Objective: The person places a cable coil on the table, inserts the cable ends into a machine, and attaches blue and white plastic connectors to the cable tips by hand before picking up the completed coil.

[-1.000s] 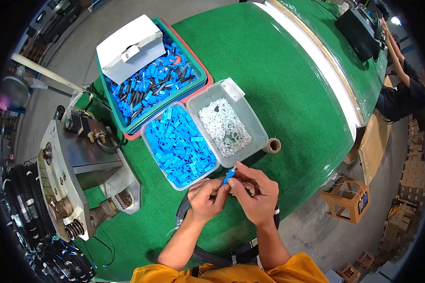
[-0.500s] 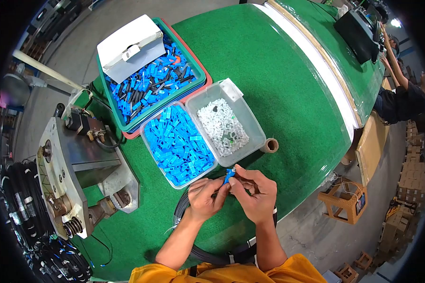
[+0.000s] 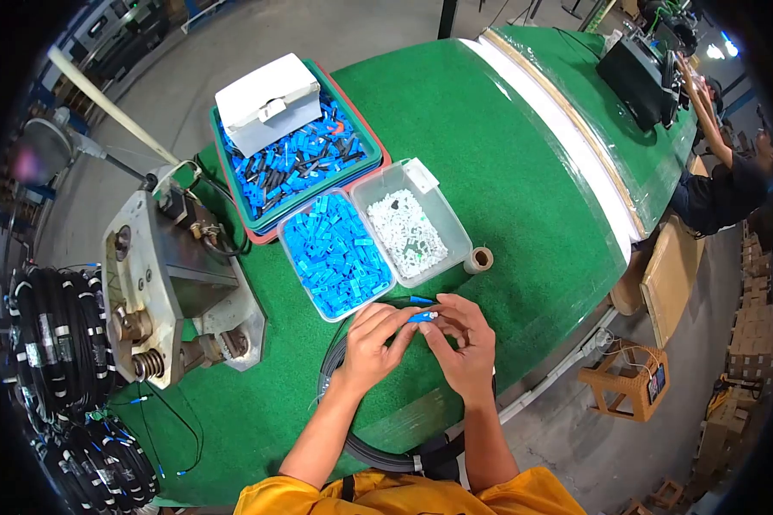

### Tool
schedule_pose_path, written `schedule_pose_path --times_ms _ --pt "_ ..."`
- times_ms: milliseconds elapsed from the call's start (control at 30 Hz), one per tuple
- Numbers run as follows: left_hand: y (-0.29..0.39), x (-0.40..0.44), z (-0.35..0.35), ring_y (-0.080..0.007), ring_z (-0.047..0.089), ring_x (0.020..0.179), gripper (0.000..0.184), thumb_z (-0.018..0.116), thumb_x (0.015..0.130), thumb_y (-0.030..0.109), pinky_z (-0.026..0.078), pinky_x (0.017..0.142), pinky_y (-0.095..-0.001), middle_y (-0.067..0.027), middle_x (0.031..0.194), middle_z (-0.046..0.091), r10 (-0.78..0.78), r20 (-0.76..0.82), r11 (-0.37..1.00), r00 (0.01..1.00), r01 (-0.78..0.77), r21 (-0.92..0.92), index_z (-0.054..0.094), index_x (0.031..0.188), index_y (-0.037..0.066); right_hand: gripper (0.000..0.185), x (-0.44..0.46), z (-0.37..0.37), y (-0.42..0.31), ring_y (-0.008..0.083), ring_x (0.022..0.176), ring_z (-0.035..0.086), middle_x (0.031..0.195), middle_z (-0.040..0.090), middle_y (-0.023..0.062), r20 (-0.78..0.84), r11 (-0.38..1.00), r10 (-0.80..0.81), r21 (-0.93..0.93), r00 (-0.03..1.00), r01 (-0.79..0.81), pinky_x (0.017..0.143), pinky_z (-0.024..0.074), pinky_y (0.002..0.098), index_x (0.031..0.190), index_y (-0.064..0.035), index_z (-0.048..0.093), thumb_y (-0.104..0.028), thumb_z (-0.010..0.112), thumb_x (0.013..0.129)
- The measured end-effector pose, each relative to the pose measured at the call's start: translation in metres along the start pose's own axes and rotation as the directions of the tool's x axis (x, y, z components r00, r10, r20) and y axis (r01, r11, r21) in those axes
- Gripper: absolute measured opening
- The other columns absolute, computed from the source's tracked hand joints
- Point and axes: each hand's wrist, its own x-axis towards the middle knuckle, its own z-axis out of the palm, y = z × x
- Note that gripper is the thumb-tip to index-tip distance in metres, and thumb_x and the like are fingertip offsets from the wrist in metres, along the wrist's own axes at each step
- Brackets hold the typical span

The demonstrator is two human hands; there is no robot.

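Nearest to me, a pair of yellow sleeves [image 3: 275,498] comes up from the bottom edge, and just beyond them I see a coil of black cable [image 3: 386,460] looped beneath the forearms. Over it, the left hand [image 3: 374,348] pinches a small blue connector [image 3: 420,317] between thumb and fingertips, above the green mat [image 3: 524,180]. The right hand [image 3: 465,345] has its fingers curled, with the thumb beside the connector's white-tipped end; I cannot tell whether it grips that end or merely steadies it. A second blue piece [image 3: 421,300] shows just past the fingertips.

Off to my left, bundled black cables [image 3: 60,343] hang beside a metal press [image 3: 150,292] with a coil spring low on its frame. Past the hands stand two clear tubs, side by side: the left tub [image 3: 304,281] full of blue connector housings, the right tub [image 3: 442,219] partly filled with small white parts. A cardboard tube [image 3: 479,260] stands near the right tub's corner. Behind them, a green tray [image 3: 371,161] of blue and black pieces carries a white box [image 3: 270,94]. Farther right I have a brown stool [image 3: 629,378] on the floor and, farthest, a co-worker [image 3: 717,193] in dark clothing by a black machine [image 3: 634,86].
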Motion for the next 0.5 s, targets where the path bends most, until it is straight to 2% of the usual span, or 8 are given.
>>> schedule_pose_path --times_ms 33,67,100,133,167,233,367,500 --pt "0.0 -0.004 -0.003 -0.0252 0.065 0.074 0.025 0.074 0.074 -0.003 0.05 0.07 -0.0354 -0.0114 0.083 0.07 0.006 -0.007 1.0 1.0 -0.006 0.007 0.072 0.098 0.0 0.045 0.002 -0.006 -0.002 0.017 0.089 0.067 0.108 0.068 0.0113 0.07 0.987 -0.042 -0.152 0.997 0.053 0.078 0.0536 0.0294 0.123 -0.0011 0.057 -0.005 0.076 0.083" --pt "0.002 -0.01 -0.006 -0.0265 0.065 0.083 0.024 0.074 0.075 -0.002 0.05 0.077 -0.0382 -0.0108 0.088 0.07 -0.009 0.02 1.0 1.0 0.01 -0.01 0.072 0.099 0.002 0.049 0.003 -0.011 -0.004 0.0209 0.093 0.066 0.109 0.067 0.0117 0.146 0.948 -0.073 -0.297 0.987 0.114 0.081 0.0533 0.0333 0.124 -0.0023 0.057 -0.011 0.079 0.081" --pt "0.004 -0.016 -0.01 -0.0278 0.066 0.092 0.024 0.073 0.076 -0.001 0.049 0.084 -0.0409 -0.0101 0.093 0.071 -0.026 0.046 0.999 0.999 0.027 -0.025 0.073 0.099 0.004 0.049 0.004 -0.018 -0.006 0.0209 0.093 0.066 0.109 0.067 0.0117 0.154 0.948 -0.08 -0.293 0.985 0.123 0.081 0.0533 0.0333 0.124 -0.0023 0.057 -0.011 0.079 0.081" --pt "0.007 -0.022 -0.015 -0.0278 0.066 0.092 0.024 0.073 0.076 -0.001 0.049 0.084 -0.0409 -0.0101 0.093 0.071 -0.023 0.036 1.0 0.999 0.024 -0.018 0.073 0.099 0.004 0.054 0.005 -0.025 -0.009 0.0256 0.098 0.064 0.112 0.065 0.0127 0.235 0.809 -0.19 -0.513 0.953 0.287 0.084 0.0518 0.0369 0.125 -0.0037 0.057 -0.017 0.081 0.078" --pt "0.011 -0.028 -0.021 -0.0286 0.064 0.101 0.024 0.073 0.078 0.001 0.046 0.091 -0.0442 -0.0085 0.098 0.07 -0.011 0.051 0.991 0.999 0.003 0.137 0.073 0.101 0.006 0.06 0.007 -0.029 -0.01 0.0303 0.103 0.061 0.115 0.064 0.0137 0.338 0.592 -0.274 -0.678 0.9 0.435 0.088 0.0503 0.0406 0.126 -0.0051 0.057 -0.024 0.083 0.076" --pt "0.014 -0.049 -0.029 -0.0298 0.055 0.124 0.025 0.072 0.081 0.006 0.034 0.107 -0.0523 -0.0049 0.115 0.067 -0.067 0.102 0.941 0.993 0.029 0.338 0.072 0.106 0.012 0.062 0.001 -0.034 0.004 0.0327 0.105 0.059 0.116 0.062 0.0145 0.327 0.549 -0.264 -0.723 0.908 0.42 0.09 0.0489 0.0425 0.127 -0.0059 0.056 -0.027 0.083 0.075" --pt "0.022 -0.065 -0.033 -0.0317 0.053 0.126 0.036 0.071 0.082 0.008 0.037 0.106 -0.0511 -0.0073 0.127 0.062 -0.133 0.087 0.928 0.987 0.093 0.361 0.067 0.118 0.012 0.064 -0.014 -0.032 0.026 0.0342 0.104 0.057 0.114 0.06 0.0139 0.236 0.485 -0.232 -0.813 0.944 0.322 0.087 0.0487 0.044 0.13 -0.0082 0.055 -0.03 0.082 0.076" --pt "0.022 -0.077 -0.034 -0.0322 0.054 0.125 0.04 0.069 0.083 0.007 0.041 0.104 -0.0477 -0.0081 0.13 0.061 -0.141 0.052 0.897 0.989 0.105 0.43 0.063 0.123 0.01 0.061 -0.013 -0.034 0.031 0.0338 0.099 0.056 0.108 0.06 0.0126 0.234 0.503 -0.242 -0.8 0.942 0.328 0.084 0.0488 0.0442 0.129 -0.008 0.056 -0.029 0.081 0.076"
